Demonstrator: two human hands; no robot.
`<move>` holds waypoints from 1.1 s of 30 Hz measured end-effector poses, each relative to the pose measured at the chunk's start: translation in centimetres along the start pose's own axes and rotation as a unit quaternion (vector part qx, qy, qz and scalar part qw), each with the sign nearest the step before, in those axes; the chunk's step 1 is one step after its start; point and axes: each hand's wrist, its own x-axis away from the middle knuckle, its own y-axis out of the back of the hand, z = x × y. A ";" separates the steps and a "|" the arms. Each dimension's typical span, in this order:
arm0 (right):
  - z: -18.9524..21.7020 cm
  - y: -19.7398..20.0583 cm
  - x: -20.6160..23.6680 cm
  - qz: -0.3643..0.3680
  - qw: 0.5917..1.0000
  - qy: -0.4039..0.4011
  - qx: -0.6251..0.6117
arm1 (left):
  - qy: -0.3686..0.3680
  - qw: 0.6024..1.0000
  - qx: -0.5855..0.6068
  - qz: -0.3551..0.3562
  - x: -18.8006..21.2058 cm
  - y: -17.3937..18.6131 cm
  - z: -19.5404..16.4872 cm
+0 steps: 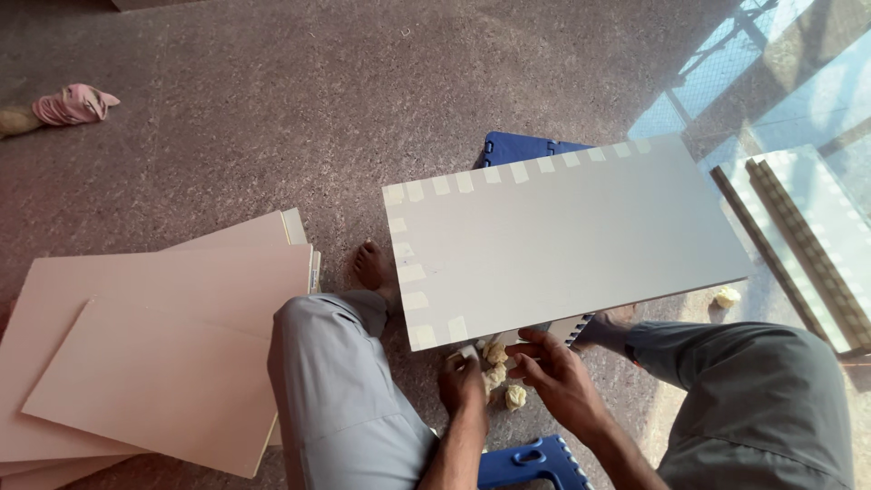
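Flat grey rectangular laminate board [562, 240], rimmed with pale tape strips, rests across a blue plastic stool [517, 148] between the knees. Left hand [463, 381] pinches a tape piece at the board's near edge; right hand [558, 372], beside it, curls loosely there. Board: probably stiff, fairly light, smooth-faced; best gripped by the long edges. Crumpled tape wads [499, 363] lie below the board.

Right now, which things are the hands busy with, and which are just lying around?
Busy with:
white panel
tape strips
left hand
right hand

Lying around:
stacked boards
pink cloth
crumpled tape balls
blue stool
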 end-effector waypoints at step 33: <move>8.1 -8.4 -1.2 0.014 0.823 0.287 0.490 | 0.059 0.983 0.149 0.086 6.9 8.1 -8.9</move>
